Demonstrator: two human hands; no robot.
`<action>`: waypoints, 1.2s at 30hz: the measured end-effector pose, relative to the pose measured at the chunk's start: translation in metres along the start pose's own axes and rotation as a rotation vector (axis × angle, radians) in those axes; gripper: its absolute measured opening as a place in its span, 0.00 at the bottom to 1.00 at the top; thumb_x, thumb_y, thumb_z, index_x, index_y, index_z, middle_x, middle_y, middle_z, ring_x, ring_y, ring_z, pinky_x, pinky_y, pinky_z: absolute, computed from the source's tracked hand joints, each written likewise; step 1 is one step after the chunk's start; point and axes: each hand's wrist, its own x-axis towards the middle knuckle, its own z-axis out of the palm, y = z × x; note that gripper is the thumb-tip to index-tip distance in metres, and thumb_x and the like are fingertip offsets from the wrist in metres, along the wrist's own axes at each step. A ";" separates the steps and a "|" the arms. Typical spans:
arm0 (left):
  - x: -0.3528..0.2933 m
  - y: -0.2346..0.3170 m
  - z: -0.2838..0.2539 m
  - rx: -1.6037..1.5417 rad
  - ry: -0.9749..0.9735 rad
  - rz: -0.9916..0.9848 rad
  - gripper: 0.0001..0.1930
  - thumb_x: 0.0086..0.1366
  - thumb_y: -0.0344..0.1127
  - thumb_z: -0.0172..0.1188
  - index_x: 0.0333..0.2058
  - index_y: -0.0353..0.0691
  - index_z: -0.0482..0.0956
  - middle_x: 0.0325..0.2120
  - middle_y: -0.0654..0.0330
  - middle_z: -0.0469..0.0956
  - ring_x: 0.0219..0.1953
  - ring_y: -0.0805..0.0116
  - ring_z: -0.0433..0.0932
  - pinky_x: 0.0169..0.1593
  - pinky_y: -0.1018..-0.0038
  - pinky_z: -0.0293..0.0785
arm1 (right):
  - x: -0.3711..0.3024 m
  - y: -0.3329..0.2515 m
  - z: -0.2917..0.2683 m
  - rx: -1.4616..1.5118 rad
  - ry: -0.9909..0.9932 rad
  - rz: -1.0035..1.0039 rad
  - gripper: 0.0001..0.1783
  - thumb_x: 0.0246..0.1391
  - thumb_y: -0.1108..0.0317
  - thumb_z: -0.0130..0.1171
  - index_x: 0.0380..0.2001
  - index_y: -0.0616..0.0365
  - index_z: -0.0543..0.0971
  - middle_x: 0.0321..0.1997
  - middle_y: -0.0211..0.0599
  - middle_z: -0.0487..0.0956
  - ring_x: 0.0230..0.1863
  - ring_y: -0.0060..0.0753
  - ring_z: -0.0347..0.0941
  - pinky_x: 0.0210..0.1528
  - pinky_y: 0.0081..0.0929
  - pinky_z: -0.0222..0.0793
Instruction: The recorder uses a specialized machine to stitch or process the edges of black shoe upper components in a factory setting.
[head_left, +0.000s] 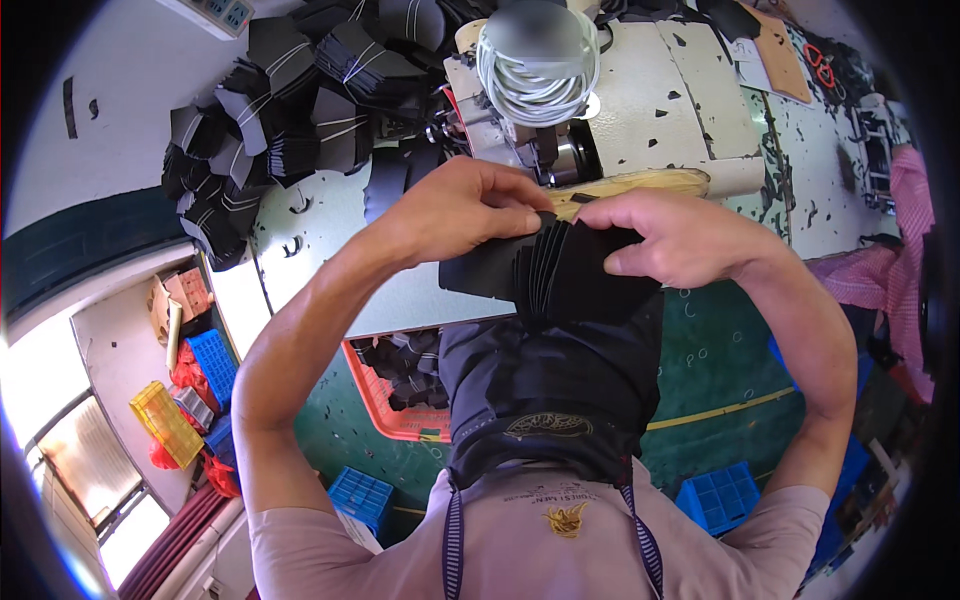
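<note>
A stack of thin black sheets [595, 275] is held up in front of my apron, its middle sheets fanned apart. My left hand [470, 210] pinches the upper left part of the stack between thumb and fingers. On the other side my right hand [675, 235] is closed on the upper right part, the thumb lying against the front sheet. The tips of some fingers are hidden behind the sheets. Just beyond the stack lies a pale wooden strip [640, 187] on the near edge of a machine [650, 90].
Several black bundles [270, 120] tied with white bands are piled at the back left. A coiled white cable [535, 85] rests on the machine. Red-handled scissors [820, 65] lie far right. Below the table edge is an orange basket [372, 400] of black pieces; blue crates [720, 497] stand on the green floor.
</note>
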 end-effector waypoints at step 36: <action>-0.020 -0.191 -0.041 0.421 1.028 -0.524 0.39 0.57 0.61 0.64 0.56 0.35 0.71 0.54 0.33 0.69 0.59 0.39 0.69 0.61 0.56 0.66 | 0.008 0.038 0.039 -0.051 1.201 -0.438 0.17 0.59 0.70 0.57 0.52 0.59 0.78 0.53 0.43 0.77 0.56 0.43 0.71 0.63 0.34 0.62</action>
